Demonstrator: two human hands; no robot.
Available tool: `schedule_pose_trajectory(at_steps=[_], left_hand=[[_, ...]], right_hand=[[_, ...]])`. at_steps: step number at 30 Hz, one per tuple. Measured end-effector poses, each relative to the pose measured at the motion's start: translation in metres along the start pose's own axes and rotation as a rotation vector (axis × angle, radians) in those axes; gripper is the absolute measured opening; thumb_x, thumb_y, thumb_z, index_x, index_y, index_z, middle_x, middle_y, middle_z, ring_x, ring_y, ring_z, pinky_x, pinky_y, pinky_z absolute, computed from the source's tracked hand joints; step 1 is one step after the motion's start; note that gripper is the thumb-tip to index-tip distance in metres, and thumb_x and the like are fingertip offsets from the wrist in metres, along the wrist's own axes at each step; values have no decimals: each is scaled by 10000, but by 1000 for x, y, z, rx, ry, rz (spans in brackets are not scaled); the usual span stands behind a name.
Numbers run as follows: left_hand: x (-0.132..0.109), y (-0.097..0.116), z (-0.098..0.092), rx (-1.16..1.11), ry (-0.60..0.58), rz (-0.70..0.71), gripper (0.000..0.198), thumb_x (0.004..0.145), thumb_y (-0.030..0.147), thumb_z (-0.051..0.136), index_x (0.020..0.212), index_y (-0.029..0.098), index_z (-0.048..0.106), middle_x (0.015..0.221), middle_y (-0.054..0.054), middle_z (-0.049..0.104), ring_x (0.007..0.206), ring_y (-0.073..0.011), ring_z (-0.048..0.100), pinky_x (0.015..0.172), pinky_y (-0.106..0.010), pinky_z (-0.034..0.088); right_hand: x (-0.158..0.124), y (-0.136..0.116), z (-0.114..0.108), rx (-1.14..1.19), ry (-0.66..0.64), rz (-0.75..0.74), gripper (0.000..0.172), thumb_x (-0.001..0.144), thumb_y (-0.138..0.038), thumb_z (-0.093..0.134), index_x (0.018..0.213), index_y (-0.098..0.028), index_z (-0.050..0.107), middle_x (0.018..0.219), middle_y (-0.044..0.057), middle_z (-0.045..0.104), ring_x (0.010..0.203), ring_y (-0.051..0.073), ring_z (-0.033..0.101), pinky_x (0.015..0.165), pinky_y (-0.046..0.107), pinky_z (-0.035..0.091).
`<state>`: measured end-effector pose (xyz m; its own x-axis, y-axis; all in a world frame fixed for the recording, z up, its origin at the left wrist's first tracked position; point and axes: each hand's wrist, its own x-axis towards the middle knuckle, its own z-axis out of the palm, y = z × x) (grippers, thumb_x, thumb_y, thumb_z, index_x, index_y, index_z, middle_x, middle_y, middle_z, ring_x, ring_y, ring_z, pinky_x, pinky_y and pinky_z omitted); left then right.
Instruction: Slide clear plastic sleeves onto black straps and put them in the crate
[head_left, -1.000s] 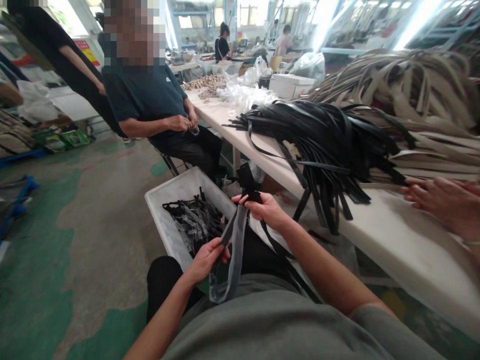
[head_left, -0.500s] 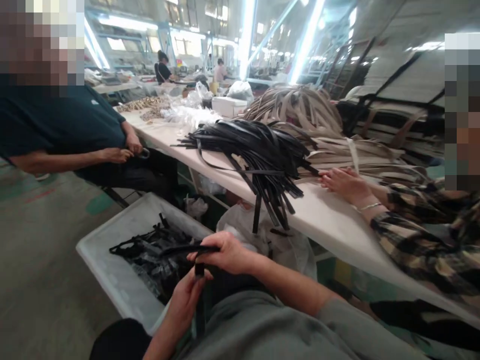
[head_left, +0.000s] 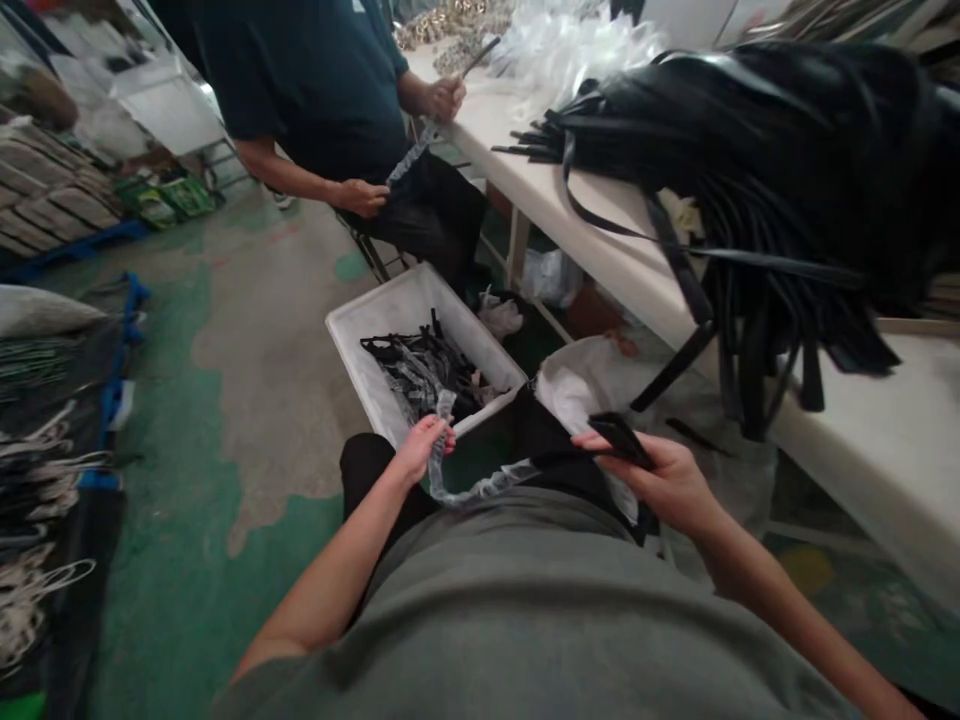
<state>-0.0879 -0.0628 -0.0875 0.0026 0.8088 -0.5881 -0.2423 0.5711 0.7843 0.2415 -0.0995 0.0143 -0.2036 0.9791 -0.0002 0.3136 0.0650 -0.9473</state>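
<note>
My left hand [head_left: 421,446] is closed on a crumpled clear plastic sleeve [head_left: 469,487] that droops over my lap. To the right, my right hand [head_left: 664,478] grips a black strap [head_left: 619,440], folded at the fingers. The sleeve's far end still reaches the strap near my right hand. Just beyond my left hand stands a white bin [head_left: 352,335] holding several wrapped black straps [head_left: 424,372].
A white table [head_left: 885,420] at the right carries a big pile of black straps [head_left: 750,150] hanging over its edge. A white bag [head_left: 592,375] sits under it. A seated person [head_left: 315,80] in a dark shirt pulls a sleeve off a strap. Stacked goods line the left floor.
The view has dropped from the table to my lap. My hands have moved apart, the sleeve now pulled leftward off the strap. The co-worker's hands at the right are out of view.
</note>
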Motion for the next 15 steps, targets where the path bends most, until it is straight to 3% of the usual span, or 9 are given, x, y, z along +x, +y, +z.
schedule_pose_trajectory(at_steps=[5, 8, 9, 11, 13, 15], left_hand=[[47, 102, -13, -96, 231, 191, 80, 868, 169, 516, 905, 146, 584, 737, -9, 623, 635, -103, 577, 605, -212, 489], [67, 147, -16, -138, 568, 415, 205, 854, 113, 504, 1038, 187, 555, 936, 55, 606, 740, -69, 560, 650, -191, 448], [70, 152, -17, -126, 626, 480, 263, 858, 116, 503, 1103, 208, 537, 1016, 70, 593, 803, -68, 567, 670, -192, 442], [70, 144, -19, -71, 608, 529, 332, 869, 138, 522, 1185, 237, 506, 1118, 73, 573, 897, -80, 578, 711, -204, 446], [65, 118, -20, -1, 483, 456, 329, 857, 156, 568, 1173, 235, 520, 1113, 44, 589, 890, -89, 596, 730, -213, 463], [57, 80, -23, 64, 355, 287, 290, 826, 157, 614, 1104, 223, 558, 1053, 9, 619, 818, -91, 614, 725, -219, 481]], right_hand=[[-2, -19, 34, -32, -149, -94, 301, 842, -311, 653, 1125, -223, 709, 1064, 39, 737, 958, 193, 694, 872, 302, 542], [6, -25, 51, -202, -327, -92, 409, 851, -242, 628, 1260, -258, 633, 1178, 20, 702, 1052, 183, 667, 912, 274, 505], [6, -24, 52, -276, -361, -62, 399, 860, -240, 617, 1257, -274, 635, 1184, 12, 700, 1059, 183, 664, 902, 265, 501], [3, -20, 47, -425, -374, 24, 345, 881, -271, 598, 1220, -295, 660, 1161, 6, 710, 1041, 194, 670, 862, 260, 504], [-4, -9, 32, -576, -315, 149, 318, 892, -303, 581, 1197, -306, 673, 1136, 10, 718, 1023, 209, 672, 847, 269, 501], [-11, 12, 11, -709, -217, 285, 316, 903, -281, 548, 1191, -289, 676, 1132, 34, 717, 1019, 232, 669, 859, 295, 495]])
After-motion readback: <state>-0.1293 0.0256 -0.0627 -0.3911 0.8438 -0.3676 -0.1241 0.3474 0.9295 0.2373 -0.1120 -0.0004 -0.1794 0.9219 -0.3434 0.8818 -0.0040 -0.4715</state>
